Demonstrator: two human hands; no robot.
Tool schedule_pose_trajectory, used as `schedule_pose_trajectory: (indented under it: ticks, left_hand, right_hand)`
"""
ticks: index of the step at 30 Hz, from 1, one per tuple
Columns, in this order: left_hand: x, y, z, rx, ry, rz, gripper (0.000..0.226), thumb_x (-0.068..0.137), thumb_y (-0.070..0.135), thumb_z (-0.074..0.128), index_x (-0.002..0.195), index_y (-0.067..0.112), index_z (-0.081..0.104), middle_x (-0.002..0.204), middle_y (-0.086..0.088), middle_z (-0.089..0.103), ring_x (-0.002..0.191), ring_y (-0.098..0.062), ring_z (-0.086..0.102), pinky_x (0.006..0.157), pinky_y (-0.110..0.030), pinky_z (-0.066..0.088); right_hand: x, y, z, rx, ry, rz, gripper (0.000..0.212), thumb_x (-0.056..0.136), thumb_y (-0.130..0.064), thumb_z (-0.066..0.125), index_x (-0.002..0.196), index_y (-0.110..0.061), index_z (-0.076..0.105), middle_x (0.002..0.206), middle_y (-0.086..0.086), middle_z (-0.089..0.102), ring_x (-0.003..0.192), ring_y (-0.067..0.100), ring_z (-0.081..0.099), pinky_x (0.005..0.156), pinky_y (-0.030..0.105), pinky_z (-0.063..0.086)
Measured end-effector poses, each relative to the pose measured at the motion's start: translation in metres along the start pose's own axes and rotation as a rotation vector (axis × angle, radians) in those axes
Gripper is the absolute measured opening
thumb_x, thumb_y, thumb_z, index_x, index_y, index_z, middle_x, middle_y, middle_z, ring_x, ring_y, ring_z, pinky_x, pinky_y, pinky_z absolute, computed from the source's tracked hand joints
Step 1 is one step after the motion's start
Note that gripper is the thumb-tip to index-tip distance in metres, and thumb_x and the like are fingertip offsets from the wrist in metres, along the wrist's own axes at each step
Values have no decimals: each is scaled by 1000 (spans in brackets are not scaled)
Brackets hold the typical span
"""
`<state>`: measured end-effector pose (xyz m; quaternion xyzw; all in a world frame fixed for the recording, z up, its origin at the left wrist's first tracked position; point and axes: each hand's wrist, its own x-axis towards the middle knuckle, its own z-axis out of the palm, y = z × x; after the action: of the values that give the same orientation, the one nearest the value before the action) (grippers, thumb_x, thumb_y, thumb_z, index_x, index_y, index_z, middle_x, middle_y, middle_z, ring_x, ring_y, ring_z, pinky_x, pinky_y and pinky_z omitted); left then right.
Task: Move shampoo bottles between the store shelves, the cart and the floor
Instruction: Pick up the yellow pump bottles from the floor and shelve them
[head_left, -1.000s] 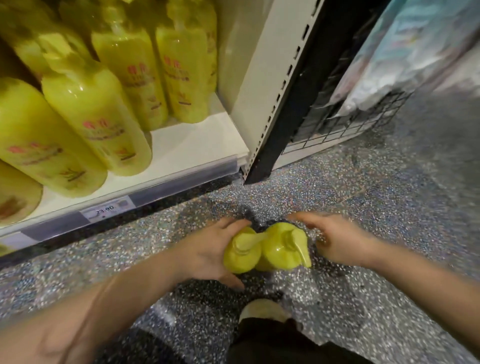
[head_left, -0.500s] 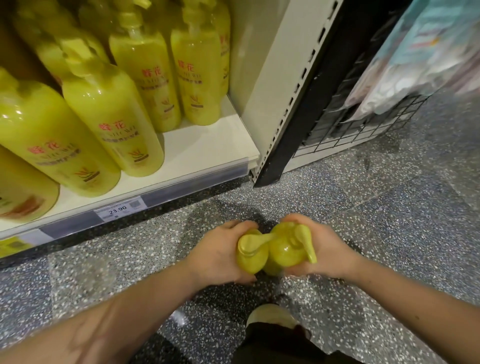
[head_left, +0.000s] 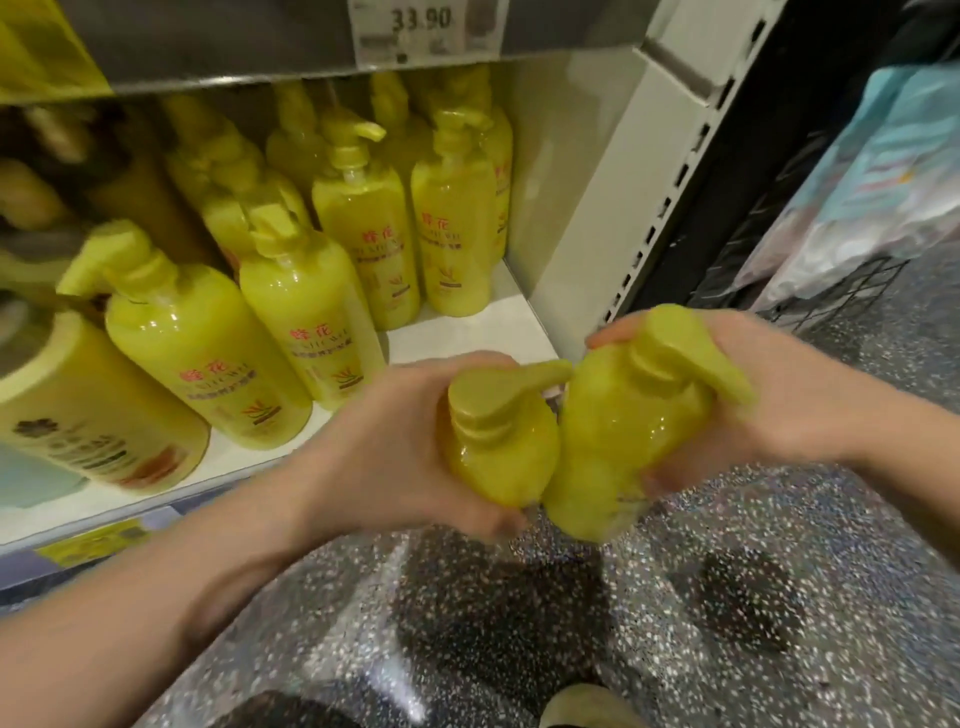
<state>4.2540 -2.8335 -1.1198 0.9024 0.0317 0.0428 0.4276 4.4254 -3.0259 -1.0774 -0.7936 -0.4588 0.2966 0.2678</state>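
Two yellow pump shampoo bottles hang side by side above the speckled floor (head_left: 727, 623), touching each other. My left hand (head_left: 395, 447) grips the left bottle (head_left: 498, 441) round its body. My right hand (head_left: 789, 400) grips the right bottle (head_left: 618, 431), its pump head pointing right over my fingers. Both bottles are in front of the bottom shelf (head_left: 467, 338), near its right end. Several matching yellow bottles (head_left: 306, 306) stand on that shelf.
A white slotted upright (head_left: 639, 197) closes the shelf's right end. Right of it a black wire basket (head_left: 852, 291) holds soft packs. A price tag reading 33.90 (head_left: 421, 26) sits on the shelf edge above. My shoe tip (head_left: 587, 706) shows at the bottom.
Both hands closed round the two bottles and lifted them off the floor toward the bottom shelf. The view tilted up, showing the shelf above.
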Motion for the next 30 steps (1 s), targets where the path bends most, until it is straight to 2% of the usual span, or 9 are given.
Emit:
schedule_pose_trajectory:
  ticks: [2, 4, 8, 11, 14, 16, 20, 26, 30]
  left_hand:
    - [5, 7, -25, 121, 41, 17, 87, 39, 60, 78, 119, 41, 53, 102, 35, 61, 99, 22, 51, 84, -3, 40]
    - [11, 11, -50, 190, 79, -27, 91, 34, 67, 74, 120, 44, 55, 104, 40, 57, 98, 26, 48, 80, 2, 37]
    - [25, 19, -87, 234, 163, -67, 86, 32, 69, 72, 112, 41, 59, 105, 31, 62, 98, 14, 55, 85, -6, 41]
    - [43, 17, -97, 282, 211, -95, 90, 30, 69, 72, 112, 33, 61, 106, 19, 65, 101, -3, 60, 92, -27, 47]
    - [62, 10, -95, 289, 245, -151, 91, 26, 67, 72, 109, 30, 64, 104, 10, 66, 100, -15, 59, 90, -32, 48]
    - [72, 5, -91, 291, 252, -197, 84, 30, 58, 83, 106, 29, 65, 100, 6, 66, 98, -19, 59, 85, -33, 49]
    - [86, -14, -77, 245, 293, -307, 72, 38, 36, 93, 104, 23, 66, 98, 5, 68, 91, -17, 61, 77, -28, 48]
    - [100, -36, -64, 229, 306, -402, 76, 36, 36, 93, 105, 21, 66, 99, 3, 68, 93, -19, 62, 82, -34, 52]
    - [100, -45, -63, 128, 339, -437, 75, 36, 34, 94, 105, 21, 68, 99, 4, 69, 94, -19, 63, 83, -35, 53]
  right_hand:
    - [10, -13, -11, -12, 32, -35, 90, 25, -48, 80, 113, -41, 61, 102, -22, 68, 92, -4, 64, 76, 22, 52]
    - [21, -27, -21, -6, 68, -83, 88, 26, -48, 81, 111, -38, 62, 102, -20, 68, 93, -1, 65, 78, 26, 54]
    - [44, -45, -36, -24, 154, -156, 88, 27, -52, 80, 111, -35, 61, 100, -22, 67, 94, -3, 62, 83, 21, 50]
    - [61, -48, -40, -37, 156, -155, 86, 29, -51, 84, 109, -39, 57, 103, -20, 64, 95, -6, 60, 81, 12, 46]
    - [78, -38, -37, 14, 181, -124, 86, 34, -26, 95, 111, -33, 57, 105, -13, 63, 94, -3, 59, 78, 9, 46]
    - [91, -28, -30, 90, 216, -84, 83, 40, -8, 94, 113, -25, 59, 105, -6, 65, 95, 6, 61, 81, 17, 50]
    - [119, -9, -11, 233, 241, 22, 81, 43, 4, 90, 113, -21, 58, 102, -2, 64, 97, 17, 61, 80, 28, 54]
    - [149, 4, -3, 325, 230, 95, 69, 43, 6, 89, 97, -23, 57, 95, -1, 65, 97, 22, 63, 85, 38, 54]
    - [166, 5, -6, 355, 196, 149, 81, 38, -4, 91, 108, -20, 56, 104, 4, 68, 99, 24, 64, 87, 46, 54]
